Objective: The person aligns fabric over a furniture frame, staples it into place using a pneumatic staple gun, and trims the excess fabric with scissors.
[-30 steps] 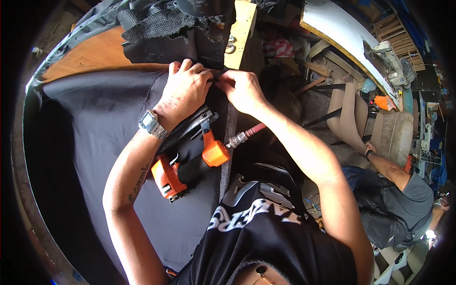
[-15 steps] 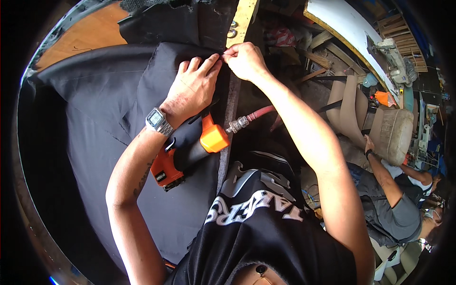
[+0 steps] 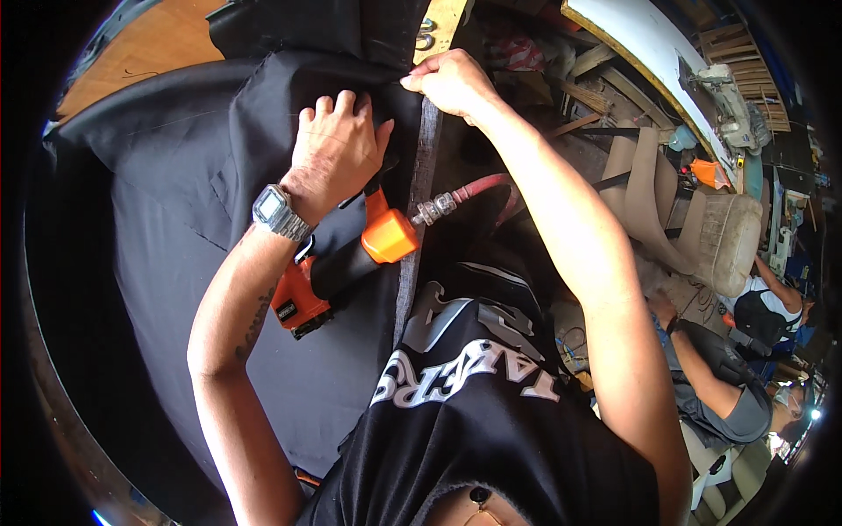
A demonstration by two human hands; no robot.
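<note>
Black fabric (image 3: 324,386) covers the large curved frame in front of me. My right hand (image 3: 456,83) pinches the fabric's edge at the wooden rail (image 3: 427,145), thumb and fingertips together. My left hand (image 3: 338,145), a silver watch on its wrist, lies on the fabric left of the rail. Its fingers are slightly bent and its thumb stands apart, with nothing seen in it. Below it, an orange and black staple gun (image 3: 390,235) lies on the fabric, partly behind my left wrist. A red air hose (image 3: 481,186) joins it by a metal coupling.
Metal springs or clips (image 3: 425,37) sit on the pale wood at the top. A tan padded seat (image 3: 645,193) stands to the right, near a white panel (image 3: 649,53) and a sewing machine (image 3: 728,101). Two other people are at the right, one in a grey shirt (image 3: 732,386).
My left hand has drawn back from the fabric's edge, down and left, its thumb now apart. My right hand has moved slightly up, still pinching the edge. The seated co-worker's arm has shifted.
</note>
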